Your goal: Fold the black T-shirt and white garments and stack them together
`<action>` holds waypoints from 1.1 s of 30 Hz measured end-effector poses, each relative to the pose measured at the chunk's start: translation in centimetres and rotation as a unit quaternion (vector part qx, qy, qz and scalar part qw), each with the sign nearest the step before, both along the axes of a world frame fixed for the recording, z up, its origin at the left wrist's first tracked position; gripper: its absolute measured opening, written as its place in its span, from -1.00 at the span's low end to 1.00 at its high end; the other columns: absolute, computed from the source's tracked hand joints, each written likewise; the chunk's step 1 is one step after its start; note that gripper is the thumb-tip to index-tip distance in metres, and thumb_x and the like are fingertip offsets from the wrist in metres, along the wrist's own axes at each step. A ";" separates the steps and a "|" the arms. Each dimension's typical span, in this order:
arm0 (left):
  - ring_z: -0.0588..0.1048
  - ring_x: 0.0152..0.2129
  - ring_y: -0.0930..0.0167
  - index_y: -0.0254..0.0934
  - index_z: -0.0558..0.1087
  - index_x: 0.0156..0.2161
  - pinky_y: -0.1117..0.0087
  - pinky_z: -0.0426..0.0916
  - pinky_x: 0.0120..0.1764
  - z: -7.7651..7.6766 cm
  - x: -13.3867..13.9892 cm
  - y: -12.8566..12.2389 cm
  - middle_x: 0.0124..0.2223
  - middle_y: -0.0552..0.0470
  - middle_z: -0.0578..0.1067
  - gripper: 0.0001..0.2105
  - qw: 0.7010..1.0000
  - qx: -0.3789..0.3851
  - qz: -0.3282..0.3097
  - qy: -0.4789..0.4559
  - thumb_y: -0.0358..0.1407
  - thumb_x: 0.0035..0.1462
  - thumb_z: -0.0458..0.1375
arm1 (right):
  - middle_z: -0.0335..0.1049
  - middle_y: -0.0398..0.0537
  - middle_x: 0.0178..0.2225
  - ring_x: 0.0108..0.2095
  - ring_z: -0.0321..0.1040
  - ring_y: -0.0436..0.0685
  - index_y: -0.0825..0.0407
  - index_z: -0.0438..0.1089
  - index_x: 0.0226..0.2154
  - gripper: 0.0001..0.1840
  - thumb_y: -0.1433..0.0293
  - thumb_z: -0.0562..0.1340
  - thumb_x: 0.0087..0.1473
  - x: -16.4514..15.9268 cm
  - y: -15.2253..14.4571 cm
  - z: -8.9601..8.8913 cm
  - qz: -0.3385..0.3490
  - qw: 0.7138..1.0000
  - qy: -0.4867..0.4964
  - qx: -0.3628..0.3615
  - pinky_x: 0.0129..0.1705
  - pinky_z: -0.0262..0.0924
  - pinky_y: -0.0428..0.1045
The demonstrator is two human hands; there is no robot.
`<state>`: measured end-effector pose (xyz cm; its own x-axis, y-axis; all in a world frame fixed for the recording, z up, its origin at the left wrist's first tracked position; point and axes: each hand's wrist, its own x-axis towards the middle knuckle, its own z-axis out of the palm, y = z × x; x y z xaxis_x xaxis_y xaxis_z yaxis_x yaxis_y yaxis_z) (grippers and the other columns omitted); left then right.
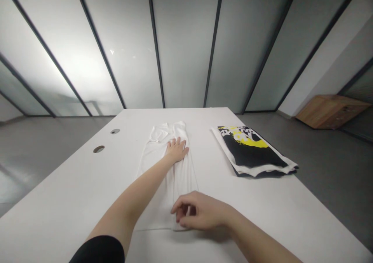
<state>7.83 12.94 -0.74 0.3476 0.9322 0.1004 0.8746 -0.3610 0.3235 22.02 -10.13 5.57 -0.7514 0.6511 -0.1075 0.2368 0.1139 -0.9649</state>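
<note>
White tabletop (87, 193) bears a white garment (182, 177) beneath the left fingers (178, 141).

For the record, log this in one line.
left hand: spread on white garment; right hand: curled over its near end; folded clothes: at right

A plain black sleeve (99, 250) ends well behind the left hand (177, 151). The right hand (201, 210) and the forearm (256, 234) behind it are bare.
</note>
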 end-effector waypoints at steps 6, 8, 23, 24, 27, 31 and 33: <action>0.07 0.43 -0.12 -0.03 0.37 0.34 -0.25 -0.14 0.37 0.5 -1.1 2.6 0.52 -0.17 0.14 -0.50 0.999 0.008 0.033 -0.020 -0.02 0.38 0.04 | 0.51 0.04 -0.07 -0.10 0.43 0.17 0.02 0.51 0.02 -0.66 0.39 0.34 0.16 0.8 1.4 -0.5 -0.184 0.948 -0.130 0.223 0.00 0.28 0.04; 0.09 0.43 -0.09 -0.03 0.37 0.34 -0.24 -0.12 0.37 0.8 -1.5 3.3 0.52 -0.17 0.15 -0.51 0.999 0.010 0.041 -0.008 -0.02 0.39 0.02 | 0.49 0.06 -0.04 -0.03 0.39 0.22 0.03 0.51 0.00 -0.63 0.36 0.39 0.12 1.3 1.5 -0.8 -0.165 0.938 -0.181 0.245 0.04 0.25 0.06; 0.34 0.27 0.04 -0.19 0.44 0.25 0.04 0.16 0.30 2.5 -1.5 2.2 0.36 -0.28 0.34 -0.60 0.991 0.090 0.093 -0.040 -0.17 0.43 -0.02 | 0.54 -0.02 -0.24 -0.18 0.42 0.18 0.00 0.58 -0.17 -0.81 0.26 0.37 0.21 2.2 1.9 1.3 -0.152 0.915 -0.253 0.277 -0.14 0.16 -0.01; 0.38 0.23 0.06 -0.20 0.43 0.23 0.08 0.21 0.26 2.7 -1.2 1.7 0.32 -0.27 0.37 -0.61 0.989 0.097 0.106 -0.043 -0.17 0.42 -0.01 | 0.54 0.01 -0.14 -0.09 0.42 0.20 0.00 0.57 -0.07 -0.73 0.27 0.40 0.19 2.1 1.9 1.1 -0.146 0.915 -0.235 0.292 -0.06 0.18 0.00; 0.43 0.16 0.06 -0.20 0.41 0.23 0.07 0.29 0.17 2.8 -0.8 0.3 0.23 -0.27 0.44 -0.60 0.987 0.071 0.142 -0.021 -0.11 0.41 0.02 | 0.51 0.05 -0.02 0.01 0.41 0.22 0.00 0.55 0.02 -0.66 0.33 0.39 0.17 2.1 1.8 0.6 -0.083 0.925 -0.228 0.292 0.03 0.20 0.01; 0.40 0.20 0.05 -0.18 0.44 0.21 0.04 0.26 0.21 2.0 -1.5 -1.0 0.27 -0.24 0.44 -0.59 0.992 0.038 0.113 0.037 -0.05 0.41 0.03 | 0.58 0.01 -0.18 -0.15 0.47 0.18 0.01 0.60 -0.19 -0.81 0.47 0.29 0.14 2.6 1.7 0.5 -0.061 0.927 -0.276 0.247 -0.13 0.20 -0.01; 0.38 0.23 0.09 -0.12 0.47 0.19 0.06 0.24 0.24 1.7 -2.1 -1.2 0.32 -0.18 0.41 -0.62 0.994 0.050 0.093 0.039 -0.07 0.42 0.02 | 0.61 -0.02 -0.25 -0.25 0.48 0.16 0.00 0.61 -0.26 -0.81 0.48 0.27 0.10 3.1 1.7 0.7 -0.070 0.924 -0.295 0.234 -0.24 0.15 -0.03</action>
<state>5.75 11.71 0.92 0.1816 0.9676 0.1752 0.9503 -0.2185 0.2219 25.16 -8.41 6.22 -0.5558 0.8169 -0.1541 0.7502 0.4130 -0.5163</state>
